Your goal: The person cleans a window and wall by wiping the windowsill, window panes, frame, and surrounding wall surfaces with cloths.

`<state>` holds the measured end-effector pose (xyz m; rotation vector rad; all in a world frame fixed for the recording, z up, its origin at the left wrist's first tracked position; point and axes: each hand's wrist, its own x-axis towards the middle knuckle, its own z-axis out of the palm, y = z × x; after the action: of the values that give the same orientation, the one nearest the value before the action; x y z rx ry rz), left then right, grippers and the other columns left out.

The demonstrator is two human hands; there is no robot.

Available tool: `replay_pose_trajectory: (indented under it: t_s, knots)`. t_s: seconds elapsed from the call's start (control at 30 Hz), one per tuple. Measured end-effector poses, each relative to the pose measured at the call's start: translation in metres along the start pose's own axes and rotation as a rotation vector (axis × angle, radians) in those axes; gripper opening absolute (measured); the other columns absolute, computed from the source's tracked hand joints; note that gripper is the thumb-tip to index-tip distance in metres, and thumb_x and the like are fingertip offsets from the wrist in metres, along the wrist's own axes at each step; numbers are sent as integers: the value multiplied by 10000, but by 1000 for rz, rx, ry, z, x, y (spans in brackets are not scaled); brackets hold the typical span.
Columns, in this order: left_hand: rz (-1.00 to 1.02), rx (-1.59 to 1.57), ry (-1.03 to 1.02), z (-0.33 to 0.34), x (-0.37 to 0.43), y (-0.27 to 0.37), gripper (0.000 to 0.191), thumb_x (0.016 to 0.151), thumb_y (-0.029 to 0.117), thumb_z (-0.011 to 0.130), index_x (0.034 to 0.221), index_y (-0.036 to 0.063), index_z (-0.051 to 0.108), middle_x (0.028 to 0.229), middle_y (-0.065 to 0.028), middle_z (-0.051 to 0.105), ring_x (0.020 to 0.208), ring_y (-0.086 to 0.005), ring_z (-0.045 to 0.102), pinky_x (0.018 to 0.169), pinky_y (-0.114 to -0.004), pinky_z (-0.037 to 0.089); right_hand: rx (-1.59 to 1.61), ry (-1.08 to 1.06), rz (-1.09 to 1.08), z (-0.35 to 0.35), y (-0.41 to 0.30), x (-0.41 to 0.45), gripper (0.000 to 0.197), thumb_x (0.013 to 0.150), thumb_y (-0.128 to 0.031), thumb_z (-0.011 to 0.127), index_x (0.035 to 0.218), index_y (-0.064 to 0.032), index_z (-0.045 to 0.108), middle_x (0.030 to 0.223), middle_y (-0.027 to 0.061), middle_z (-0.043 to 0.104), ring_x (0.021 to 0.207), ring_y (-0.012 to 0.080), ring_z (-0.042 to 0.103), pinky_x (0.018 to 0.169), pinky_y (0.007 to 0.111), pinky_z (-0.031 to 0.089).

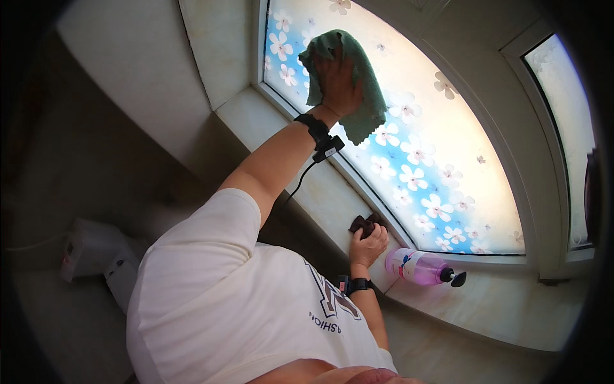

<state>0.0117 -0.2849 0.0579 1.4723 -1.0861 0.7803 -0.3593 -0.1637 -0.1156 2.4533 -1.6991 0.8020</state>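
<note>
My left hand [336,84] lies spread over a green cloth [369,105] against a window pane [460,158] patterned with white flowers on blue and cream. The cloth hangs past the wrist with its scalloped edge showing. Lower down, my right hand [368,247] rests on the marble-look sill [316,192], its fingers on a crumpled dark brown cloth [363,225]. Beside that hand, a clear pump bottle [422,266] with pink liquid and a black pump lies on its side. It bears a label.
A white frame [479,120] surrounds the curved pane, and a second window [559,96] stands at the right. A black band with a small device and cable [301,180] is on my left wrist. A whitish appliance [91,249] sits behind at the left, blurred.
</note>
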Motion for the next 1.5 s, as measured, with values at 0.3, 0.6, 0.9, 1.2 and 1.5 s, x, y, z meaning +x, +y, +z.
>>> replay_pose_trajectory:
  t_s: [0.3, 0.6, 0.9, 1.2, 1.5]
  knots:
    - [-883, -282, 51, 25, -144, -46, 731, 895, 279, 623, 1489, 3, 299, 1481, -233, 356, 1365, -384, 338, 1157, -508, 233, -32, -29, -108, 4, -5, 5, 520, 795, -240, 694, 1241, -30, 529, 1250, 192, 524, 1196, 402, 458, 1030, 514, 347]
    - [-444, -554, 158, -52, -167, -2, 631, 968, 180, 619, 1486, 8, 302, 1427, -140, 432, 1298, -268, 437, 1119, -396, 354, -74, -72, -112, 2, 5, -2, 503, 823, -190, 670, 1268, -12, 516, 1314, 229, 501, 1246, 412, 433, 1079, 512, 317]
    - [-340, 456, -570, -181, -141, -138, 588, 934, 330, 649, 1447, 100, 474, 1514, -114, 441, 1393, -307, 392, 1185, -507, 240, -78, -78, -117, 10, 2, 3, 480, 844, -180, 631, 1272, 2, 513, 1325, 243, 495, 1245, 423, 432, 1084, 519, 321]
    - [-271, 516, -838, -186, -142, -221, 633, 942, 509, 576, 1472, 180, 470, 1558, -64, 399, 1416, -324, 368, 1209, -495, 219, -56, -80, -130, 9, 6, -1, 468, 837, -151, 641, 1263, 1, 522, 1320, 249, 503, 1239, 434, 449, 1080, 520, 336]
    - [-289, 514, -821, -177, -132, -229, 586, 947, 478, 563, 1454, 192, 496, 1541, -46, 433, 1399, -281, 397, 1175, -474, 271, -43, -111, -122, 3, -17, 3, 491, 849, -138, 646, 1319, -19, 569, 1307, 234, 578, 1250, 429, 494, 1094, 508, 352]
